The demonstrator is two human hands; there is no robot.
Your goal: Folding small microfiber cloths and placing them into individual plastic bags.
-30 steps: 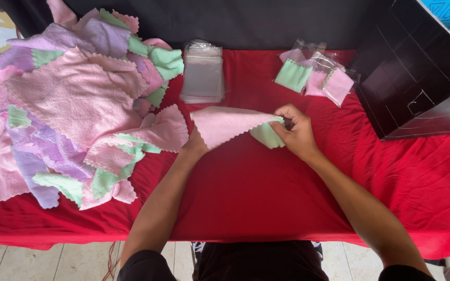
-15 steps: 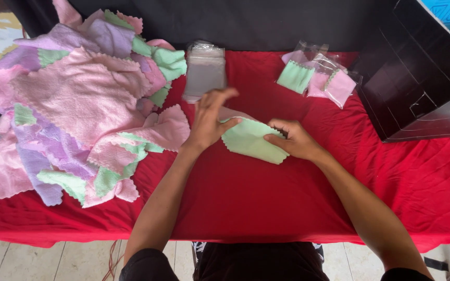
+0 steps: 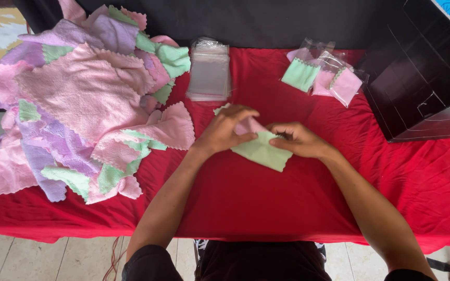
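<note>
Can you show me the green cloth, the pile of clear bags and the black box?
green cloth [image 3: 264, 152], head view, flat middle.
clear bags [image 3: 209, 75], head view, top bag.
black box [image 3: 423, 78], head view, dark side.

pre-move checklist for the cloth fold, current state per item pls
1. Left hand on the folded cloths: ok, fingers press on top.
2. Right hand on the cloths: ok, pinching the right edge.
3. Green over pink layer aligned: cannot tell, hands cover the overlap.
4. Clear bag stack within reach: ok, just behind the hands.
5. Red tablecloth around the fold free of loose cloths: ok; cloth pile sits to the left.
6. Packed bags apart from the work spot: ok.
</note>
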